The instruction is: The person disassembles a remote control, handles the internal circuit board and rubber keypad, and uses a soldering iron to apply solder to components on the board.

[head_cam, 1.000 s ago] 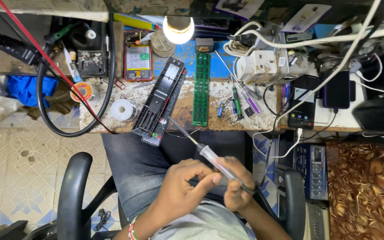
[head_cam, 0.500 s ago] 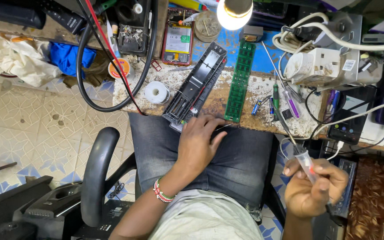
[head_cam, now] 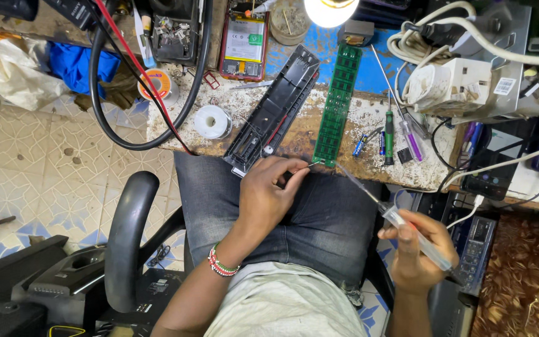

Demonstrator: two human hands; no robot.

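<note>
Since half a second ago the left hand (head_cam: 269, 193) has stayed at the table's near edge, while the right hand (head_cam: 416, 253) has lifted slightly toward the centre of the frame, its tool now angled up at the table.

Nearest the camera, at lower right, the right hand is clamped around a clear-handled screwdriver (head_cam: 400, 228), whose thin shaft slants up-left so that the tip lies close to the lower end of the green circuit strip (head_cam: 336, 106); held out this way, the tool seems kept ready without blocking the view. At centre, above the lap in grey jeans (head_cam: 319, 218), the left hand has fingers pinched together near the strip's lower corner, apparently on something small; what it grips cannot be made out. A beaded bracelet (head_cam: 223, 263) circles that wrist.

Beyond, the long black plastic housing (head_cam: 276, 109) lies slantwise beside the strip, both within easy reach. A solder spool (head_cam: 212, 121) sits to the left, spare screwdrivers (head_cam: 400, 128) to the right.

Farther up, the worn, stained table (head_cam: 369, 118) carries an opened phone (head_cam: 242, 39), a looped black cable (head_cam: 104, 106) and a lit lamp (head_cam: 330, 9). Patterned tile floor (head_cam: 45, 156) fills the left.
</note>
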